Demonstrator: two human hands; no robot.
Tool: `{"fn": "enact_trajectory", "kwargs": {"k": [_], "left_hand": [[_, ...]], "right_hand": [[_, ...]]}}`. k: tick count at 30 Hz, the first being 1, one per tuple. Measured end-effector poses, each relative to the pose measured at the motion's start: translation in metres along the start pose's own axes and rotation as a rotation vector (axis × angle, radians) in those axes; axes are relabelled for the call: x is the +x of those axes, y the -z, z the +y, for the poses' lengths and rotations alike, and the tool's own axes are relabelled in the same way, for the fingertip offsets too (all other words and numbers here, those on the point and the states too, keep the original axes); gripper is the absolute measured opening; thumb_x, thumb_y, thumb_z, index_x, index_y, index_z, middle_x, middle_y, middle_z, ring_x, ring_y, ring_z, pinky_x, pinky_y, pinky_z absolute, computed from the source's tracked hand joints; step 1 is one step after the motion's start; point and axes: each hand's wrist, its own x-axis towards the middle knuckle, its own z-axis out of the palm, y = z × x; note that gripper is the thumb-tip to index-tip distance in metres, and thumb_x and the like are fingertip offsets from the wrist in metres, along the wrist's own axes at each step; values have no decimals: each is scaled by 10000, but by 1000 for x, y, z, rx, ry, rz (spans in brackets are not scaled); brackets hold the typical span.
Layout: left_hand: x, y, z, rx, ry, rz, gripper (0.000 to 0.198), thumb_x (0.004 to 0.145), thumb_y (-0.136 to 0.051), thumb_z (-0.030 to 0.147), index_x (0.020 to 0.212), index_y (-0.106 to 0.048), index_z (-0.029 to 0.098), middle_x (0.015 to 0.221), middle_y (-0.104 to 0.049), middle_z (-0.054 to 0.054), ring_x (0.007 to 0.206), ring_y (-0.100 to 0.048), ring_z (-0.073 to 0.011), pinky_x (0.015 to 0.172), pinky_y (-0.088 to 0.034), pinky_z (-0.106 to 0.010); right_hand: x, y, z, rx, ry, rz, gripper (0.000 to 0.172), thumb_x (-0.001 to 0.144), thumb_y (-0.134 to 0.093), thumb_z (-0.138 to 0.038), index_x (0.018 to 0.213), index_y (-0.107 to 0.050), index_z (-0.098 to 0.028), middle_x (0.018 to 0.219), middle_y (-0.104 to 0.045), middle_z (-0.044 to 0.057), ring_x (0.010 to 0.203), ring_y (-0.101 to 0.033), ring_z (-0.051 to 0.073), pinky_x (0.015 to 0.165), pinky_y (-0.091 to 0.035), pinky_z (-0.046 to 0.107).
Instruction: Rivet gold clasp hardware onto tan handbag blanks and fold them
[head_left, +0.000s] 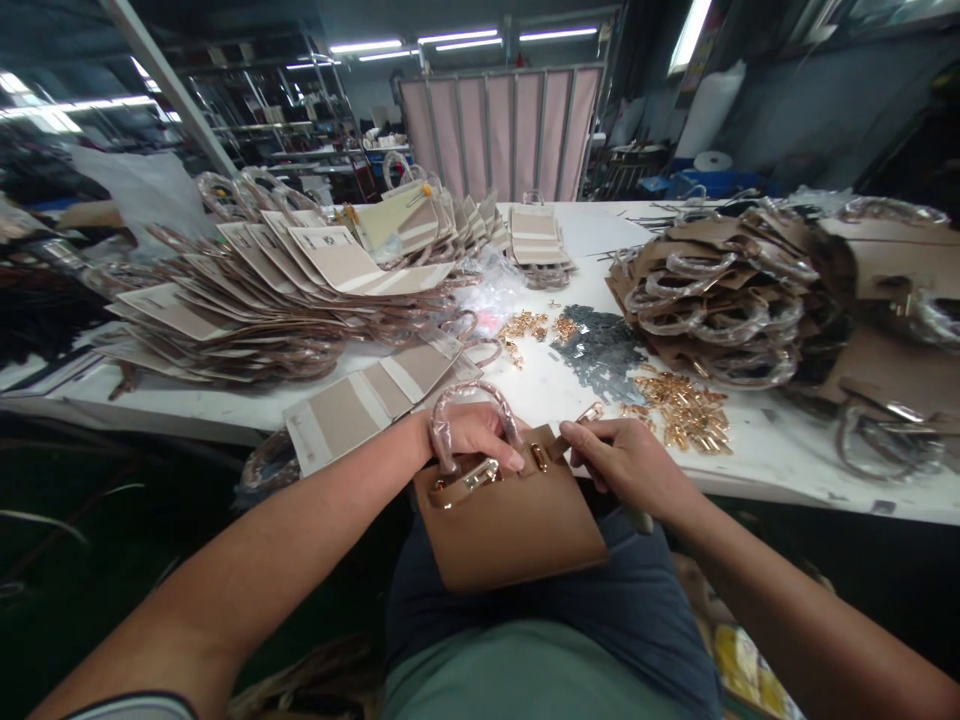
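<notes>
Strip lights (457, 38) shine beyond a white table (780, 440) bearing stacked bag pieces (262, 290) and loose gold fittings (686, 412). Just below its near edge, a small brown bag (517, 530) lies tilted over the person's lap. The left hand (480, 432) passes through the plastic-wrapped handle (441, 430), thumb pressed by the bag's top edge; how tightly its hidden fingers curl cannot be told. The right hand (622, 455) pinches a strap (557, 447) closed between thumb and fingertips. With only a lap for support, the bag could twist if that left thumb eased during a pull. A hard tug might crease the strap, the metal clasp (484, 472) could scratch the smooth front, and a careless right wrist might sweep fittings off the table.
</notes>
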Motion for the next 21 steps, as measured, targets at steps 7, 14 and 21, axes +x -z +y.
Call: {"fn": "enact_trajectory", "kwargs": {"k": [7, 14, 21], "left_hand": [[5, -1, 0, -24, 12, 25, 290, 701, -941, 290, 918, -799, 161, 883, -793, -42, 754, -714, -167, 731, -569, -260], [14, -11, 0, 45, -34, 74, 253, 643, -906, 246, 849, -787, 163, 868, -785, -20, 801, -703, -181, 817, -558, -285], [7, -42, -5, 260, -114, 301, 155, 676, -725, 231, 813, -698, 165, 711, -651, 36, 672, -571, -137, 678, -464, -255]], "right_hand": [[-9, -12, 7, -148, 115, 32, 503, 983, -546, -598, 714, -701, -202, 638, -661, 7, 613, -588, 174, 587, -373, 288], [-12, -35, 6, -660, 109, 58, 389, 1059, -496, -486, 853, -704, -231, 776, -766, 67, 698, -697, 234, 615, -323, 317], [-6, -34, 3, -861, 128, -2, 412, 1124, -353, -458, 1005, -651, -199, 877, -781, 101, 763, -739, 233, 625, -342, 305]]}}
